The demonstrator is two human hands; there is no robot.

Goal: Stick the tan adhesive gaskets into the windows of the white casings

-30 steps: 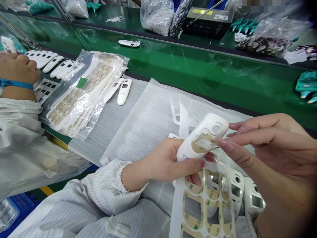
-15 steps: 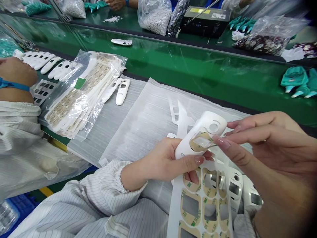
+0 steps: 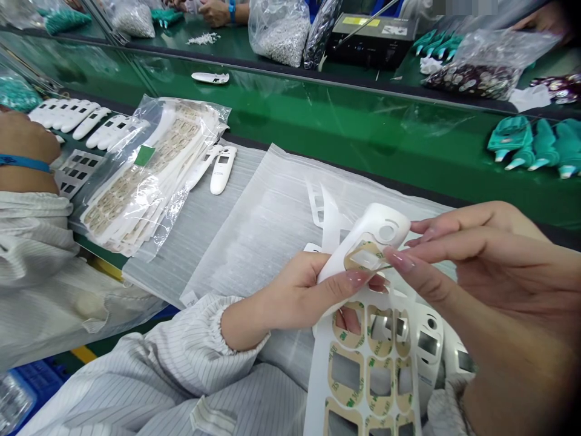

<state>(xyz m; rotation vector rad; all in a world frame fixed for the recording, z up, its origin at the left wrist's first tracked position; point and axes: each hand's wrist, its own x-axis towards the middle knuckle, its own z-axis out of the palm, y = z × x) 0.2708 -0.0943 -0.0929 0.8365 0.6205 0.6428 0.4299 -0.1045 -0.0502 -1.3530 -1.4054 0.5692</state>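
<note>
White plastic device casing (image 3: 340, 269) lies in the left hand (image 3: 290, 300), fingers wrapped around it. Tan adhesive gasket (image 3: 363, 257) already sits on its face, with the right hand (image 3: 494, 266) fingertips (image 3: 394, 259) narrowly closed at its edge, though any hold is unclear. More gaskets remain on the white backing sheet (image 3: 320, 375).

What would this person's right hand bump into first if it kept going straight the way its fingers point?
The right hand would meet the tan adhesive pad on the white plastic casing first; the fingertips are right at its edge, though depth hides whether they already touch.
</note>
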